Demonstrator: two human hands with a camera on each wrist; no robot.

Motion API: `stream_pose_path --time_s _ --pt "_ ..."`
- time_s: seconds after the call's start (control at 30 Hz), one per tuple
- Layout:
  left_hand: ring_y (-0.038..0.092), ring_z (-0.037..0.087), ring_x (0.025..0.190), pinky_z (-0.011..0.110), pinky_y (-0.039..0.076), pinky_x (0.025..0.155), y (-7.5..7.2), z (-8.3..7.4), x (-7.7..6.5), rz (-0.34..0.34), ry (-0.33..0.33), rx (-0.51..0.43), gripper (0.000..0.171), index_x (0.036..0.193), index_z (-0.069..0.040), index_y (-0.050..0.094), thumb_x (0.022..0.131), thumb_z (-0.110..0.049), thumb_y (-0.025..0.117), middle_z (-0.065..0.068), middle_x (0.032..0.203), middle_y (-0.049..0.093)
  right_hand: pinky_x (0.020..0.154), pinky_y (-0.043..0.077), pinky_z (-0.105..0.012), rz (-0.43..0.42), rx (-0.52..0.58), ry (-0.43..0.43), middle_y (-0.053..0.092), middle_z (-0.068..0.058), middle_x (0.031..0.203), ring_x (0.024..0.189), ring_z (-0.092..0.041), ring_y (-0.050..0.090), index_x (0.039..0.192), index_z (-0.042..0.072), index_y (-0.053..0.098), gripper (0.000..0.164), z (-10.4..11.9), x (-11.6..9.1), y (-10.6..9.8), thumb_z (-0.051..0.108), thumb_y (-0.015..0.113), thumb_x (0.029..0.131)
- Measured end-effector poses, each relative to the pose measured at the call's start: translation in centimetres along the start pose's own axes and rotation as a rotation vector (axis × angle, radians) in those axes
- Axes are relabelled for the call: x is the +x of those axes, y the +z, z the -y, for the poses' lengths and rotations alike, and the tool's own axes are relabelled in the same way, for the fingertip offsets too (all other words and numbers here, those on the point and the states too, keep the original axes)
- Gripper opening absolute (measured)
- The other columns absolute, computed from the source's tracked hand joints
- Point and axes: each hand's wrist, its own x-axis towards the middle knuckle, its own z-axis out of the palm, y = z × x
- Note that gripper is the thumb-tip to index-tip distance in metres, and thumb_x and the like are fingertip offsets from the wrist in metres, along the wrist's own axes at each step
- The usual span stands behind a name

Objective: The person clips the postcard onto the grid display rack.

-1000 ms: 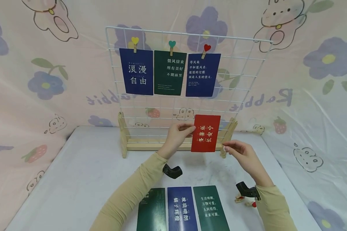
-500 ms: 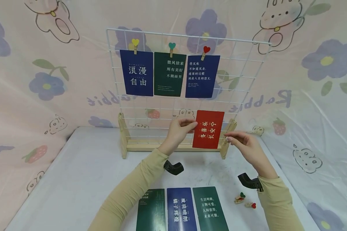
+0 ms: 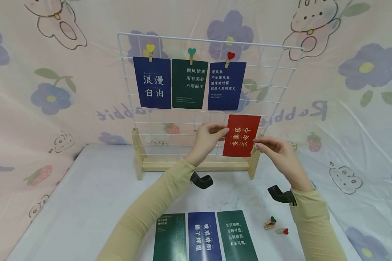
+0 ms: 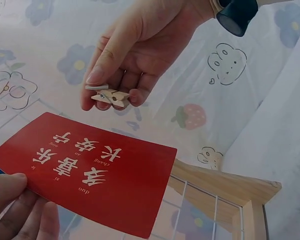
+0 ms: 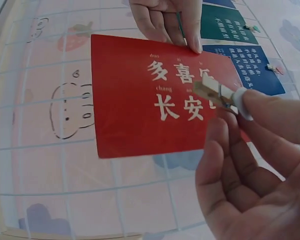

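Note:
My left hand (image 3: 209, 139) pinches a red card (image 3: 241, 136) with white characters by its left edge, in front of the lower right part of a white wire grid (image 3: 183, 128). Just right of the card, my right hand (image 3: 279, 156) holds a small wooden clothespin (image 5: 222, 92) between thumb and fingers; a pale round piece sits at its thumb end. In the left wrist view the clothespin (image 4: 110, 96) is apart from the card (image 4: 90, 170). Higher on the grid hang a blue card (image 3: 152, 82), a green card (image 3: 189, 84) and another blue card (image 3: 227, 86), each under a heart clothespin.
The grid stands on a wooden base (image 3: 196, 166) with two feet. Nearer on the white table (image 3: 94, 203) lie a dark green card (image 3: 170, 237), a blue card (image 3: 204, 235) and a green card (image 3: 236, 233). Spare heart clothespins (image 3: 282, 231) lie right of them.
The left hand has raised the red card up and slightly right, toward the grid's lower right. My right hand has risen alongside it with the clothespin. Hanging cards stay put.

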Motion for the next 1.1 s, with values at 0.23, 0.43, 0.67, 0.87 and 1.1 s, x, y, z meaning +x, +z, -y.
stream_pose_path --time_s 0.23,0.43,0.67,0.87,1.1 --pt "0.066 0.017 0.086 0.027 0.056 0.076 0.8 -1.0 1.0 -0.038 0.043 -0.037 0.017 0.103 -0.003 0.07 0.089 -0.013 0.069 0.004 0.096 0.069 0.086 0.048 -0.017 -0.043 0.068 -0.028 0.065 -0.004 0.107 0.098 -0.022 0.058 0.119 -0.003 0.062 0.032 0.8 0.7 -0.8 0.02 0.06 0.096" --pt "0.066 0.021 0.089 0.031 0.056 0.078 1.3 -1.5 1.8 -0.058 0.066 -0.041 0.019 0.106 -0.004 0.071 0.089 -0.012 0.069 0.007 0.099 0.069 0.087 0.046 -0.018 -0.064 0.129 -0.054 0.066 -0.008 0.108 0.097 -0.016 0.058 0.119 -0.007 0.06 0.032 1.5 1.3 -1.3 0.015 0.061 0.096" --pt "0.066 0.019 0.084 0.028 0.056 0.075 1.4 -2.7 2.9 -0.039 0.131 -0.043 0.017 0.103 -0.001 0.071 0.089 -0.01 0.068 0.008 0.095 0.069 0.092 0.045 -0.017 -0.077 0.054 -0.029 0.063 -0.01 0.117 0.101 -0.017 0.057 0.123 -0.002 0.06 0.036 2.5 2.1 -2.1 0.022 0.06 0.096" --pt "0.065 0.015 0.084 0.027 0.056 0.078 1.5 -3.7 3.5 -0.01 0.143 -0.025 0.017 0.105 -0.002 0.07 0.091 -0.01 0.066 0.006 0.096 0.069 0.093 0.044 -0.018 -0.092 0.021 -0.028 0.066 -0.001 0.112 0.1 -0.018 0.057 0.122 0.0 0.062 0.035 2.8 2.7 -2.5 0.023 0.061 0.096" --pt "0.065 0.015 0.084 0.023 0.055 0.075 1.8 -4.5 4.3 -0.018 0.179 0.009 0.017 0.105 -0.002 0.07 0.09 -0.01 0.066 0.007 0.097 0.069 0.096 0.043 -0.025 -0.109 0.042 -0.03 0.064 -0.002 0.112 0.103 -0.021 0.054 0.124 0.003 0.062 0.035 3.2 3.7 -3.0 0.024 0.061 0.095"
